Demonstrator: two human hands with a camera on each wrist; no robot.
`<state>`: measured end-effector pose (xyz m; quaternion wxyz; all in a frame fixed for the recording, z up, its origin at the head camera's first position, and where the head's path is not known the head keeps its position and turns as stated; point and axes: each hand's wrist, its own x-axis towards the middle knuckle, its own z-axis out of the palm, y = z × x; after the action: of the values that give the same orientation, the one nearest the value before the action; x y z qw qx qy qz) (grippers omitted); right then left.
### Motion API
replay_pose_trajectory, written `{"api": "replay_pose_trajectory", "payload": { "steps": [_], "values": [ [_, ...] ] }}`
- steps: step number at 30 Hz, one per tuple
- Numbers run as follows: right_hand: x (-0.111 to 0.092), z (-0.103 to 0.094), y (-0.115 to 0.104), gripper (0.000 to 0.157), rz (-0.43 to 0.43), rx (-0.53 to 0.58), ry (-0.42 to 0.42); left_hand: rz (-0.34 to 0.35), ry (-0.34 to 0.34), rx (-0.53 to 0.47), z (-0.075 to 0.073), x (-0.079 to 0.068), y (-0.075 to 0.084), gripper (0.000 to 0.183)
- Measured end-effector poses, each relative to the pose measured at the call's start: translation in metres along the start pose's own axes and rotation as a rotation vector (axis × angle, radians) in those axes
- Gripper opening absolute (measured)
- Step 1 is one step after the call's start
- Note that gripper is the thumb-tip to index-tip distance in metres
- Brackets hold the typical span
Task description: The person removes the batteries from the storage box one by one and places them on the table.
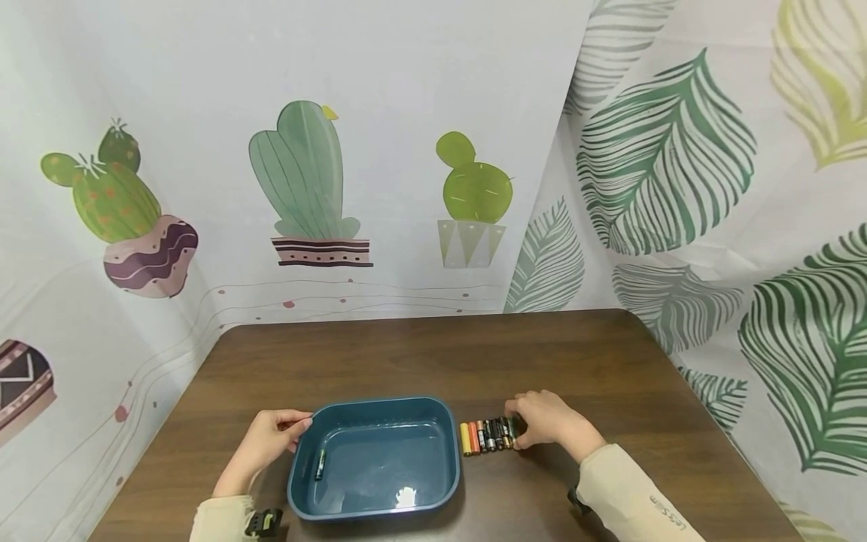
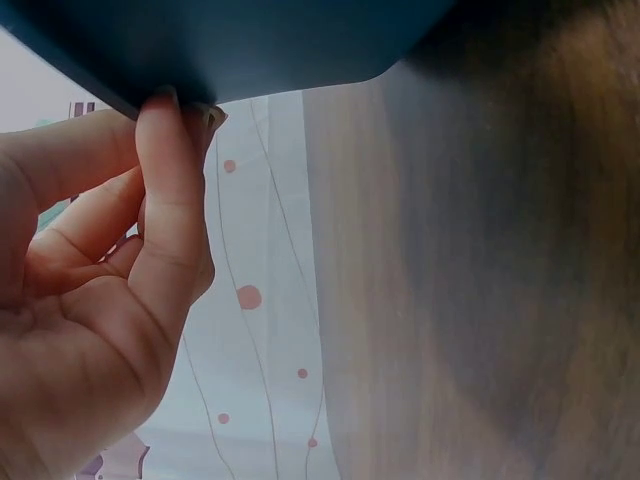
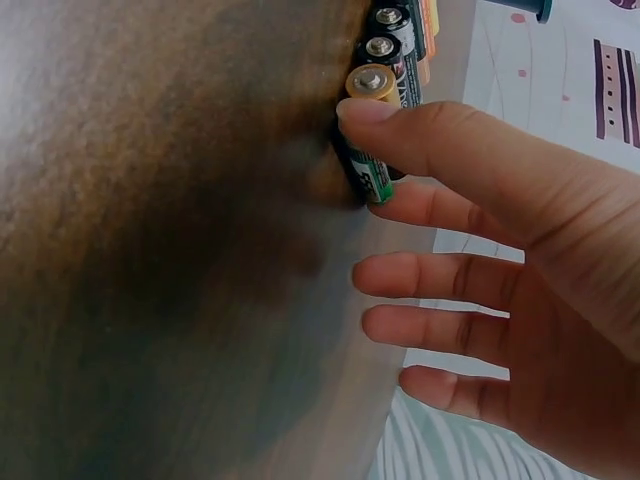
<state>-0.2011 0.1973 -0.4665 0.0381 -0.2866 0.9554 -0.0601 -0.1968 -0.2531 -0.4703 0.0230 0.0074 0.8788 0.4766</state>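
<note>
A blue rectangular tray [image 1: 374, 513] stands on the table, with one dark battery [image 1: 320, 464] lying inside near its left wall. My left hand [image 1: 272, 439] pinches the tray's upper left corner between thumb and fingers, as the left wrist view also shows. Right of the tray lies a row of several batteries [image 1: 482, 436], yellow and orange at the left, mostly black further right. At the row's right end my right hand [image 1: 547, 418] pinches a green battery with a gold end [image 3: 371, 83], thumb at one end, index finger at the other. The other fingers are spread apart.
The brown wooden table [image 1: 420, 354] extends behind and to both sides of the tray. A white cloth [image 1: 400, 150] printed with cacti and leaves hangs behind it.
</note>
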Motion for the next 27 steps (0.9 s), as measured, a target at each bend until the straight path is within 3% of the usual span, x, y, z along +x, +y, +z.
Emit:
{"api": "replay_pose_trajectory", "payload": {
  "steps": [10,18,27],
  "values": [
    [-0.002,0.002,0.002,0.04,-0.047,0.023,0.048,0.0,0.001,0.005,0.0,0.0,0.0,0.018],
    [-0.003,-0.001,-0.001,0.043,-0.001,0.02,0.005,-0.001,0.003,-0.002,0.0,0.0,-0.001,0.018],
    [0.0,-0.011,-0.004,0.04,0.017,-0.005,0.031,0.0,0.003,0.0,0.0,0.0,-0.001,0.018]
  ]
}}
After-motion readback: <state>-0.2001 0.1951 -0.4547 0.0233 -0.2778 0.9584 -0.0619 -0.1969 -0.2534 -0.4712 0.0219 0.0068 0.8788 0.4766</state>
